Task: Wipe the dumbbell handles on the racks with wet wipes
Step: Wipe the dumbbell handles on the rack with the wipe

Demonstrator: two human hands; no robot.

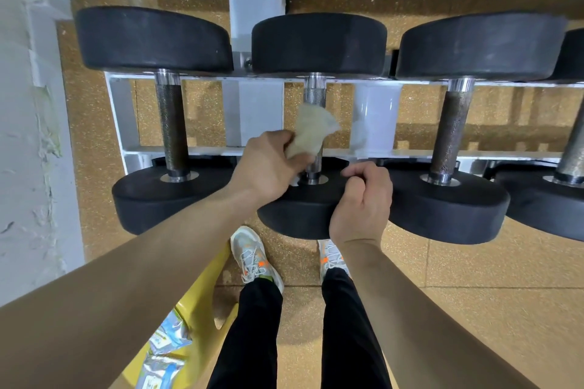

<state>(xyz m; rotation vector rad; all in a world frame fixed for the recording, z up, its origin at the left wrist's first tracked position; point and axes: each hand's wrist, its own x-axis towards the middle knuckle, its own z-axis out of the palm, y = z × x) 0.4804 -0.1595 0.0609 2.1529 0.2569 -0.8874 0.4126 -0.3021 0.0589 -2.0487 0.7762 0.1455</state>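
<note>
Dumbbell handle (314,95) of the middle weight is the one being worked on. It runs away from the person between two black heads, resting across the rails of the white rack (120,110), with its knurled far end bare and its near part covered. The wet wipe (311,133) is bunched over that near part, one loose corner sticking out to the right. The left hand (268,164) pinches the wipe against the bar, fingers curled round it from the left side. The right hand (363,202) is curled over the rim of the near head (297,215), seemingly steadying it. On either side, the left handle (172,126) and the right handle (452,129) look darker and duller, so probably they are not yet wiped. Below the rack are the person's shoes (252,259), and a yellow stool (202,294) carries wipe packets (167,341). The main risk is a partial clean: the wipe is crumpled and only the upper face of the bar shows, so the underside may be missed unless the hand wraps round fully. The rough knurling could snag and shred the damp cloth. If the right hand loosens, the dumbbell might roll on the rails towards its neighbours, nipping fingers, with the feet right beneath the near head.
</note>
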